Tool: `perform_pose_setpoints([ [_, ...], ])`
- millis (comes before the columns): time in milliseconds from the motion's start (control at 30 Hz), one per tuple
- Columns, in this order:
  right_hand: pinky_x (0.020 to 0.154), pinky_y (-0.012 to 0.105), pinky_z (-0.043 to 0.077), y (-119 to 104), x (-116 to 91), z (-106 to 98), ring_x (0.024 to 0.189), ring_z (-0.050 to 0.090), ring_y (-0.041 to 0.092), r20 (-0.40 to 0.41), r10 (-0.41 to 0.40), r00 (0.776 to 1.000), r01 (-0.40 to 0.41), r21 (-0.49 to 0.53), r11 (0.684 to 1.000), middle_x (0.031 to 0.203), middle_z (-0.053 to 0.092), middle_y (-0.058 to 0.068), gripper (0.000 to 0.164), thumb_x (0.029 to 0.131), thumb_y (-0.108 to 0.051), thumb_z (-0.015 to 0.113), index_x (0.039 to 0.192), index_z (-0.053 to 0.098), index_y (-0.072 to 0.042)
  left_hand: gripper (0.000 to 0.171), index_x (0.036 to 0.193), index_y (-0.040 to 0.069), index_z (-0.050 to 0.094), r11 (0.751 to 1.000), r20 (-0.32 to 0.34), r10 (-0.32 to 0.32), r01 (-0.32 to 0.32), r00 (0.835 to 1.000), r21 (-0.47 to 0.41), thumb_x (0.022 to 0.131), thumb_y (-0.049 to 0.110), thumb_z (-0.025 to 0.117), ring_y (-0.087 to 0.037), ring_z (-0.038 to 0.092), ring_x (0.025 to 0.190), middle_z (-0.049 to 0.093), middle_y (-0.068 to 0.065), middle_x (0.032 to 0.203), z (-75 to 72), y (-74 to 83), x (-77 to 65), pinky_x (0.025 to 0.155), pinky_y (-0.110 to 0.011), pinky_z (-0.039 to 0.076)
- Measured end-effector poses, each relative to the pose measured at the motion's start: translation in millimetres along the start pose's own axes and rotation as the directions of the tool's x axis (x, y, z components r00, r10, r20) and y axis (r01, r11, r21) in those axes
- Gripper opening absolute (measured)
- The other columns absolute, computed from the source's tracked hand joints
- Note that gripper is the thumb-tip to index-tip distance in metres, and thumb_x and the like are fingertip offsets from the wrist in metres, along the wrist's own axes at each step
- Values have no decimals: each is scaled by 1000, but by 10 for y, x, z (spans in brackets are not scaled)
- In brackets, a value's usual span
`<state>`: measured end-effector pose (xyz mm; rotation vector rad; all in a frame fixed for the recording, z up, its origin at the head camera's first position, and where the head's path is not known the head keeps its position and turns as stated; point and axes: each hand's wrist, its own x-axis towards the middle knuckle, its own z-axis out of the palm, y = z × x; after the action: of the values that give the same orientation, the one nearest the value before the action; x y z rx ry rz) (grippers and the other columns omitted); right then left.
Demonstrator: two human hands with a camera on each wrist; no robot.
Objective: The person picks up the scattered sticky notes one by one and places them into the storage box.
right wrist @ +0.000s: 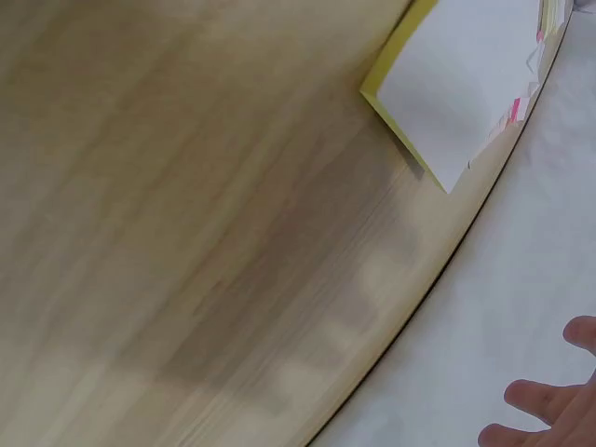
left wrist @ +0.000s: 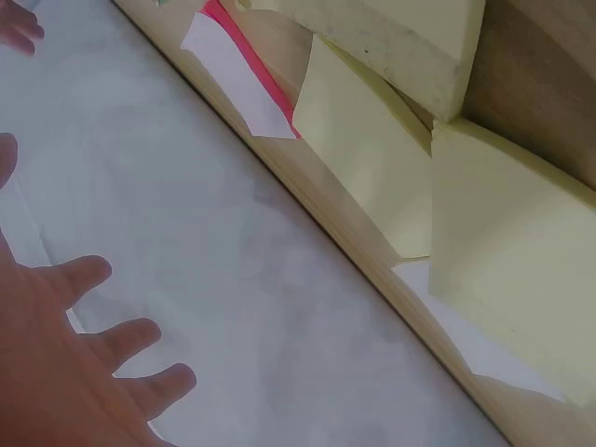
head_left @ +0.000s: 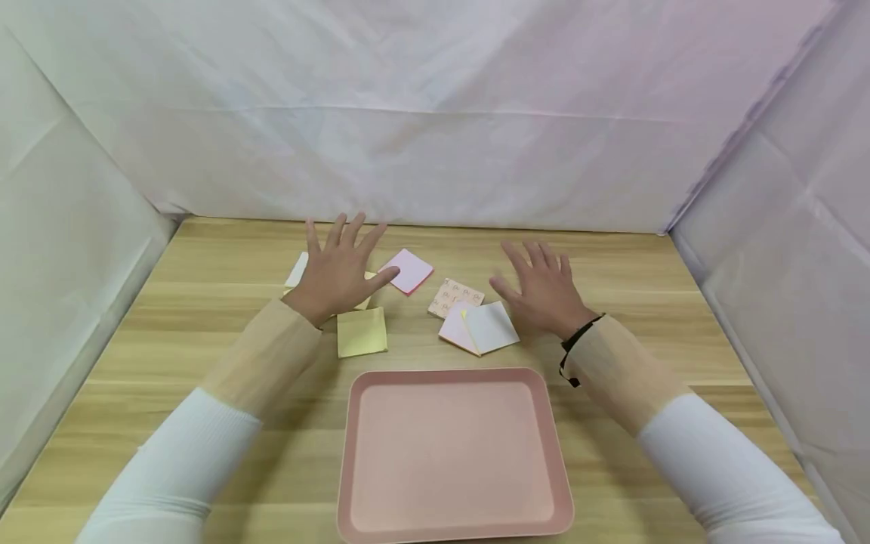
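Observation:
My left hand [head_left: 337, 273] hovers with spread fingers over the left group of sticky note pads and holds nothing. Below it lies a yellow sticky note pad [head_left: 362, 332]; other yellow and white pads are partly hidden by the hand. A pink pad [head_left: 408, 270] with a red edge sits just right of its thumb. My right hand [head_left: 541, 291], fingers apart and holding nothing, is right of a second group. That group has a patterned pad [head_left: 457, 297], a pinkish pad [head_left: 455, 330] and a white pad [head_left: 492, 329] overlapping it. In the left wrist view, yellow pads [left wrist: 512, 223] appear close up.
A pink rectangular tray [head_left: 455, 453] lies on the wooden table [head_left: 632, 355] at the front, between the forearms. White cloth walls [head_left: 435, 166] enclose the table at the back and both sides. A black band [head_left: 578, 336] circles the right wrist.

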<state>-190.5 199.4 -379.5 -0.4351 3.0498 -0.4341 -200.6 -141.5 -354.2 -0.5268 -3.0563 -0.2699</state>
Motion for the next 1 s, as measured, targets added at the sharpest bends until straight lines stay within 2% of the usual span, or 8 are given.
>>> perform_pose_setpoints([
  [233, 116, 69, 10, 33, -101, -3, 151, 14, 45, 15, -33, 999, 32, 23, 999, 162, 22, 21, 71, 102, -59, 39, 160, 23, -21, 76, 159, 26, 24, 1000, -13, -11, 11, 1000, -7, 97, 66, 43, -42, 14, 153, 21, -16, 164, 21, -58, -52, 112, -75, -9],
  [433, 117, 65, 15, 61, -275, -11, 151, 16, 44, 49, -45, 998, 42, 70, 997, 161, 24, 22, 68, 103, -55, 42, 158, 28, -18, 72, 157, 24, 31, 999, -20, -16, 15, 1000, -38, 98, 64, 44, -39, 20, 151, 27, -14, 162, 55, -66, -125, 114, -74, -5],
  [500, 117, 66, 15, 64, -317, -3, 151, 15, 44, 64, -53, 997, 49, 69, 996, 161, 25, 22, 68, 103, -55, 41, 158, 29, -17, 69, 154, 23, 36, 999, -23, -12, 11, 1000, -45, 98, 62, 45, -39, 27, 148, 33, -14, 158, 67, -63, -165, 116, -71, 2],
  [567, 117, 66, 16, 54, -333, 13, 150, 16, 45, 68, -62, 996, 57, 67, 996, 160, 26, 22, 67, 103, -54, 41, 157, 30, -16, 62, 150, 21, 44, 998, -33, 1, -3, 999, -63, 100, 57, 47, -39, 36, 143, 42, -14, 153, 80, -71, -219, 115, -68, 17],
  [667, 117, 65, 17, 36, -304, 32, 150, 18, 44, 74, -88, 993, 83, 76, 994, 160, 27, 22, 66, 103, -52, 43, 156, 32, -16, 48, 138, 15, 57, 993, -72, 47, -55, 996, -106, 101, 45, 52, -37, 52, 130, 56, -12, 141, 69, -61, -311, 103, -59, 39],
  [733, 116, 66, 19, 20, -276, 44, 150, 20, 43, 90, -117, 989, 109, 91, 990, 160, 27, 22, 64, 103, -49, 46, 156, 32, -15, 40, 131, 12, 64, 984, -108, 99, -113, 989, -140, 101, 38, 56, -35, 60, 120, 63, -12, 131, 62, -37, -377, 93, -55, 48],
  [867, 115, 66, 21, -4, -243, 84, 150, 21, 42, 134, -163, 977, 150, 104, 983, 160, 27, 21, 65, 102, -46, 52, 156, 32, -17, 32, 124, 11, 68, 958, -142, 173, -200, 975, -206, 100, 30, 60, -31, 67, 104, 68, -10, 121, 84, 36, -508, 84, -48, 53],
  [1000, 116, 65, 22, -19, -218, 108, 150, 21, 42, 150, -189, 970, 175, 99, 980, 161, 27, 20, 66, 101, -46, 54, 156, 32, -17, 31, 124, 12, 67, 945, -113, 182, -206, 977, -255, 100, 30, 59, -29, 68, 100, 69, -9, 118, 99, 116, -593, 85, -46, 53],
])
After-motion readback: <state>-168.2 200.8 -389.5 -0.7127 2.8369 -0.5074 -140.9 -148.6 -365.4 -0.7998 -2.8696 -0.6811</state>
